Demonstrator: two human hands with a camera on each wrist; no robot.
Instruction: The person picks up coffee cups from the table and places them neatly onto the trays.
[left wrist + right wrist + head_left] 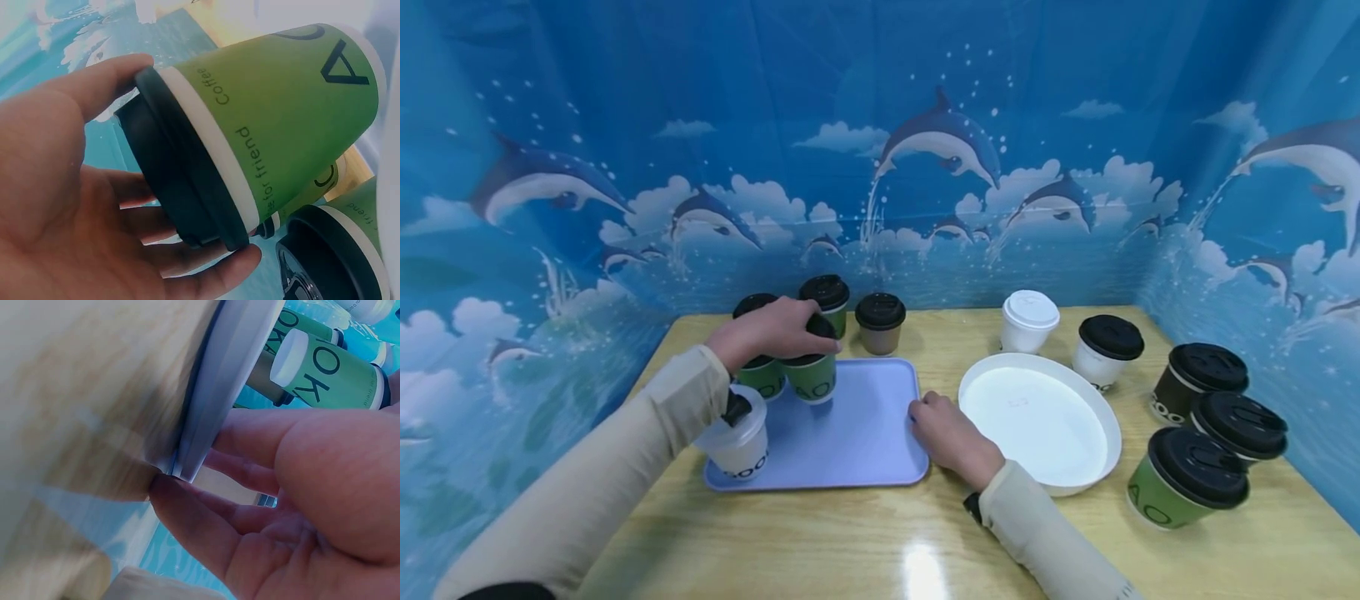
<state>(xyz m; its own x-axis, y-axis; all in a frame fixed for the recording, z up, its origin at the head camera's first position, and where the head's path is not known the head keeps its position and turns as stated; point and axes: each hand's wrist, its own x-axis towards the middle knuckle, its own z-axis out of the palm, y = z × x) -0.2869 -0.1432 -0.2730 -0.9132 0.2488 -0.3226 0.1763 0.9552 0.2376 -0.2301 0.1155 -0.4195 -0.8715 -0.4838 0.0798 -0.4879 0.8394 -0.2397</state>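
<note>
In the head view my left hand (775, 329) grips a green paper cup (811, 382) by its black lid, over the left part of a lilac tray (868, 433). The left wrist view shows thumb and fingers around the rim of that lid (187, 162). Close beside it is another green cup (763, 380) with a black lid. A white cup (741, 454) with a translucent lid stands at the tray's front left, partly behind my wrist. My right hand (951, 437) holds the tray's right edge, its fingertips at the rim (215, 394) in the right wrist view.
Behind the tray stand black-lidded cups, one of them brown (880, 325). A round white tray (1037, 425) lies to the right. Around it are a white-lidded cup (1028, 323), a black-lidded white cup (1105, 354), a dark cup (1180, 400) and a green cup (1172, 492).
</note>
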